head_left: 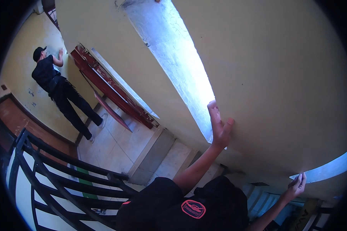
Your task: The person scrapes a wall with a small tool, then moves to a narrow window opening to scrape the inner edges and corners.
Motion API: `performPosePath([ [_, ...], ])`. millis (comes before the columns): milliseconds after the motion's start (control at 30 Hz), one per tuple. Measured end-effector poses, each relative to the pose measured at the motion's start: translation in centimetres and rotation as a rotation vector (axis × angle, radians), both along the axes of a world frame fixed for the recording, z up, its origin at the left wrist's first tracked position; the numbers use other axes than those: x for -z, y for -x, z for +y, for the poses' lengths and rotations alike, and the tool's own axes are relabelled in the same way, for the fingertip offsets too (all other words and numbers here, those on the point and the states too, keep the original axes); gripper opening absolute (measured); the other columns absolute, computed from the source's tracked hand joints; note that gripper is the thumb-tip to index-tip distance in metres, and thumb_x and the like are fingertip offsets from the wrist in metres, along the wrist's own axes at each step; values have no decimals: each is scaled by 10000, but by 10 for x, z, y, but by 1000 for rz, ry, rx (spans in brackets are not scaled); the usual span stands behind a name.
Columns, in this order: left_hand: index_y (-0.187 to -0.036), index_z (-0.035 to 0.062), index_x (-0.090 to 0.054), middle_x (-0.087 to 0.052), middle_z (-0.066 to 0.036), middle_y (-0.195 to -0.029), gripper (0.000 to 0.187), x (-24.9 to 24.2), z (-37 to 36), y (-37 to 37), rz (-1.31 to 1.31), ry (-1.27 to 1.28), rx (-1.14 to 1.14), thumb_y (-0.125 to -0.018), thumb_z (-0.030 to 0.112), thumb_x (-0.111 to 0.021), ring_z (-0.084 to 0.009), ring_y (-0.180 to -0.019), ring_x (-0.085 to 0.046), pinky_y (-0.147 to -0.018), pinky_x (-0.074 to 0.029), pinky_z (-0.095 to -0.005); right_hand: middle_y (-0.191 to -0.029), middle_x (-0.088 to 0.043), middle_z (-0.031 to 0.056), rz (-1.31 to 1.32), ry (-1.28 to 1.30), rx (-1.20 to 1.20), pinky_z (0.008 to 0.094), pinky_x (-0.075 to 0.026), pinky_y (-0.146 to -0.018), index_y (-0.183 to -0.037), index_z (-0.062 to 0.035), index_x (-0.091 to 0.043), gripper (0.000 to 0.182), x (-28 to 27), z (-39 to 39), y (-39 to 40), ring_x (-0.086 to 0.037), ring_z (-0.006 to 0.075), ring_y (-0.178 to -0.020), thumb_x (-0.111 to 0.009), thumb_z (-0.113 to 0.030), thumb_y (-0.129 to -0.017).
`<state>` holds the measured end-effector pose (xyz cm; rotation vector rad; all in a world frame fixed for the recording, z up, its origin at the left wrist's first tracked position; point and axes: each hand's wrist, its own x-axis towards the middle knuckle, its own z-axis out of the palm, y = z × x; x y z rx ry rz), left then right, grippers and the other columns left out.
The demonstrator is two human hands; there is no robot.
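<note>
At the far left, a brown panel (27,127) is set low against the yellowish wall, at which a co-worker (52,79) in dark clothes and a cap is seen standing, one arm raised to its surface. Below, a black railing (113,179) is seen in front of the tiled floor (108,148). Further right, a worn red frame (98,81) is tilted beside a narrow slot (123,81). Next, a long bright opening (177,73) is cut through the pale wall (277,77). At its lower end the left hand (219,127) is placed, open, with the index finger raised along the edge and the thumb spread against the wall. At the right, the right hand (298,184) is held at the pointed end of a second opening (329,168), its fingers bunched; whether anything is gripped cannot be told.
</note>
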<state>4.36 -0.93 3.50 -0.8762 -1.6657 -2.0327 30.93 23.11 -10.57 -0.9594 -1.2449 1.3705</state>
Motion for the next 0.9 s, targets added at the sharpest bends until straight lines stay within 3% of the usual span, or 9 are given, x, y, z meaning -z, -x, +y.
performPosePath([
  [67,-1419,-5,-235,-353,-163,-1363,771,8,3,-4,-64,-62,28,-926,445,-620,-262,-1299,-347,-1116,-240,-402,-712,-391,-116,-19,-57,-49,183,-180,-490,-1105,-52,-667,205,16,-2,-2,-276,-23,-565,-536,-179,-1011],
  [167,-1350,-16,-304,-366,-153,-1296,630,13,6,-5,-99,-108,-42,-949,400,-556,-242,-1221,-412,-1013,-349,-390,-679,-413,-95,-55,-128,-36,199,-195,-483,-1088,-15,-657,187,6,-13,-4,-308,-4,-549,-559,-140,-989],
  [267,-1280,-27,-373,-379,-142,-1228,504,12,14,-3,-57,-62,-152,-973,355,-491,-221,-1144,-477,-910,-458,-378,-681,-497,-46,-166,-179,5,226,-334,-523,-1079,24,-648,211,-5,-19,-8,-434,36,-584,-566,-146,-984],
  [367,-1274,-12,-378,-390,-144,-1235,529,19,7,10,105,41,-231,-945,379,-515,-242,-1160,-482,-899,-504,-407,-712,-578,115,-269,-109,-65,334,-455,-640,-1072,24,-599,205,-17,-23,-12,-584,173,-662,-514,-143,-989],
  [433,-1322,65,-376,-379,-148,-1270,542,3,21,-8,-82,-151,2,-932,381,-582,-281,-1188,-475,-915,-505,-451,-755,-599,182,-277,-133,-79,412,-473,-683,-1060,0,-537,183,7,-21,-11,-620,319,-696,-448,-152,-1012],
  [500,-1303,64,-381,-438,-163,-1262,601,11,18,7,41,-71,-119,-871,428,-587,-287,-1159,-515,-833,-544,-442,-759,-590,194,-315,-107,-30,426,-471,-687,-1065,-2,-517,179,34,-25,-6,-610,360,-706,-438,-155,-1016],
  [633,-1214,21,-395,-471,-144,-1206,532,33,-5,37,663,390,-701,-870,386,-570,-259,-1079,-536,-880,-503,-450,-863,-625,277,-382,-124,24,520,-461,-719,-1083,-5,-486,177,36,-30,-7,-615,475,-825,-420,-156,-1019],
  [767,-1161,-14,-384,-453,-123,-1122,478,37,-3,46,541,135,-463,-903,331,-591,-234,-1049,-504,-924,-454,-436,-944,-645,301,-417,-146,103,555,-478,-730,-1097,1,-491,178,43,-31,-14,-622,499,-875,-436,-147,-1017],
  [900,-1203,58,-400,-391,-152,-1176,507,26,5,27,914,388,-705,-927,401,-652,-258,-1081,-490,-898,-470,-439,-954,-652,280,-451,-196,172,550,-492,-725,-1105,2,-491,166,48,-36,-10,-634,482,-871,-467,-130,-1008],
])
